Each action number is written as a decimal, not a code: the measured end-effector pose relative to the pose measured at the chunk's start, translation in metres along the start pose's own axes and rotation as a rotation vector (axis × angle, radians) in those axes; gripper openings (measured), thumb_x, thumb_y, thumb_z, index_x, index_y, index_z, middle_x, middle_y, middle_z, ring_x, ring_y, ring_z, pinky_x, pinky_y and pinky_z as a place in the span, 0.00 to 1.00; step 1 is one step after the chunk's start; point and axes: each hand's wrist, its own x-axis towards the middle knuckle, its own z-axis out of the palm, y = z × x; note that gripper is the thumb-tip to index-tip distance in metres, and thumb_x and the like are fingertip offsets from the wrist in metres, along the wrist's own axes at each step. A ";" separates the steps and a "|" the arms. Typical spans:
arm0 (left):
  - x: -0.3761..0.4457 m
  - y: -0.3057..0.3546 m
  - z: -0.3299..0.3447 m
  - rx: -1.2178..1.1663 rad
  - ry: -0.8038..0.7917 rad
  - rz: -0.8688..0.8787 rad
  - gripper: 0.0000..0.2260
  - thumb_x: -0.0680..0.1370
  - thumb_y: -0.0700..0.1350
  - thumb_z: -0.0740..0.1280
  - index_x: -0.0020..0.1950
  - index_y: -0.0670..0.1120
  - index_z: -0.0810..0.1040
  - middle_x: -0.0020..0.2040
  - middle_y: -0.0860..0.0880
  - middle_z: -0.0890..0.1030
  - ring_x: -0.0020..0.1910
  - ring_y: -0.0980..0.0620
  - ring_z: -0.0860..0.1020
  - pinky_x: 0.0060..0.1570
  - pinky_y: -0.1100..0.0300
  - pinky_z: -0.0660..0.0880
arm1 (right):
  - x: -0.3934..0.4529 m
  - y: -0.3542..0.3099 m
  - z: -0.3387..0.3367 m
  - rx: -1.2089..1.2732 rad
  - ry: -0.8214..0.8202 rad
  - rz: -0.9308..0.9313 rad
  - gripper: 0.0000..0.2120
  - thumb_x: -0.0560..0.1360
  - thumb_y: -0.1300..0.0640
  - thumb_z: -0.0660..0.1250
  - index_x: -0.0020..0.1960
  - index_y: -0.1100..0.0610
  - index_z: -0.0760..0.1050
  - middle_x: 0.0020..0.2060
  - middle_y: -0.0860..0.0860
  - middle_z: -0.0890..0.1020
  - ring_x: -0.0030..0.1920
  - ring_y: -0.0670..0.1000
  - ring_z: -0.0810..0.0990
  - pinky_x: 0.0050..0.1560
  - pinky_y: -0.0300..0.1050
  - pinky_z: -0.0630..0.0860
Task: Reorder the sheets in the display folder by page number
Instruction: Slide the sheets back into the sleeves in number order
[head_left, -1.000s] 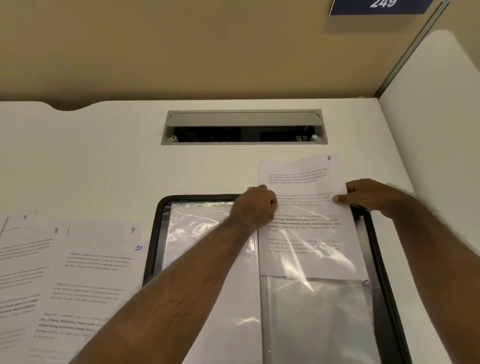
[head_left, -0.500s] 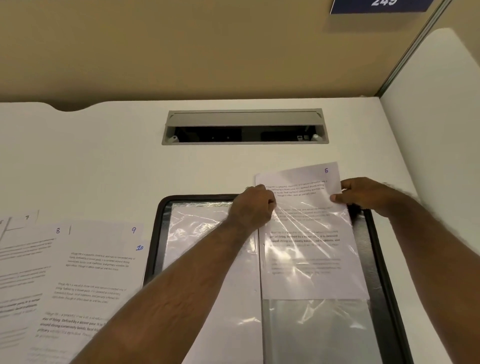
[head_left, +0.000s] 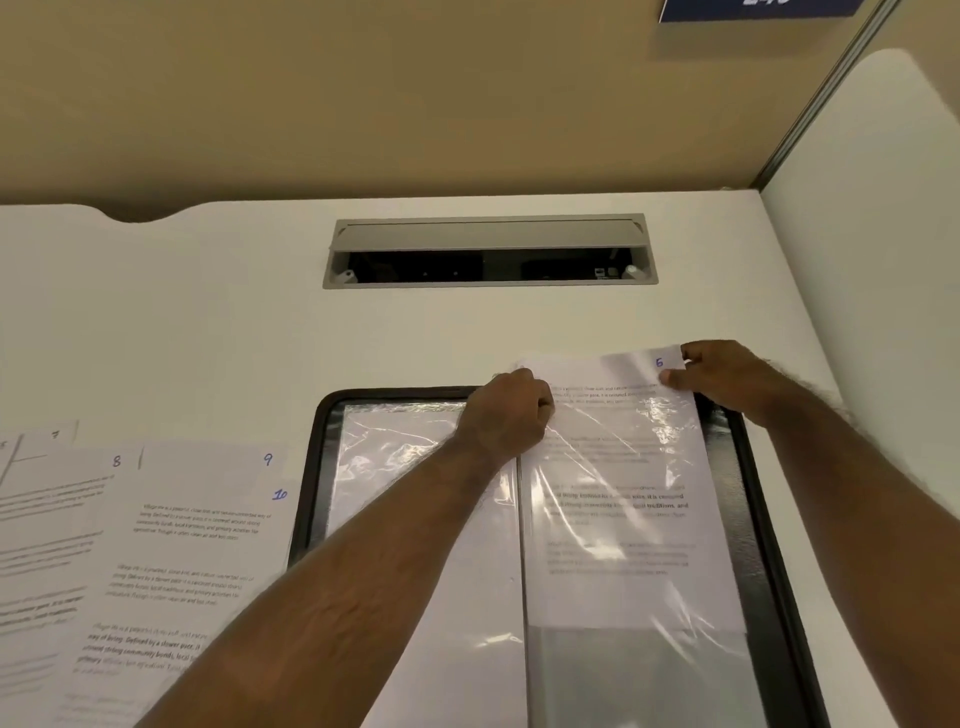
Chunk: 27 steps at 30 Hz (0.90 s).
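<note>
A black display folder (head_left: 761, 519) lies open on the white desk, its clear sleeves shining. A printed sheet marked 6 (head_left: 623, 519) sits most of the way inside the right-hand sleeve, with its top strip sticking out past the folder's top edge. My left hand (head_left: 506, 410) grips the sleeve's top edge near the folder's spine. My right hand (head_left: 727, 376) pinches the sheet's top right corner beside the number. The left-hand sleeve (head_left: 410, 467) holds a white sheet, partly hidden by my left forearm.
Loose printed sheets marked 7, 8, 9 and 10 (head_left: 171, 525) overlap on the desk left of the folder. A grey cable hatch (head_left: 488, 239) is set into the desk behind it. A white partition (head_left: 872, 260) stands at the right.
The sheet marked 6 has slid down deeper into the right sleeve, so less of it sticks out above. My right hand shifted from the sheet's side edge to its top right corner.
</note>
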 end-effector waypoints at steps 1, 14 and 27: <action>0.000 0.000 0.000 0.002 0.013 -0.004 0.10 0.80 0.47 0.60 0.51 0.49 0.82 0.51 0.50 0.78 0.53 0.46 0.76 0.49 0.54 0.75 | -0.002 0.000 -0.003 -0.095 -0.057 0.010 0.07 0.73 0.56 0.74 0.51 0.53 0.81 0.44 0.52 0.84 0.43 0.51 0.82 0.43 0.43 0.76; 0.000 0.000 0.002 0.026 -0.013 0.004 0.11 0.80 0.47 0.60 0.51 0.49 0.82 0.52 0.49 0.78 0.54 0.45 0.76 0.51 0.52 0.75 | 0.000 -0.004 0.005 -0.228 0.021 -0.193 0.07 0.76 0.59 0.69 0.47 0.46 0.81 0.47 0.48 0.84 0.47 0.48 0.80 0.44 0.38 0.73; -0.002 -0.003 0.003 -0.037 0.032 -0.031 0.09 0.80 0.47 0.62 0.55 0.51 0.81 0.54 0.50 0.77 0.55 0.48 0.75 0.52 0.52 0.75 | -0.044 0.000 0.007 -0.011 -0.100 -0.107 0.13 0.74 0.45 0.69 0.56 0.49 0.77 0.46 0.49 0.83 0.47 0.50 0.83 0.41 0.42 0.78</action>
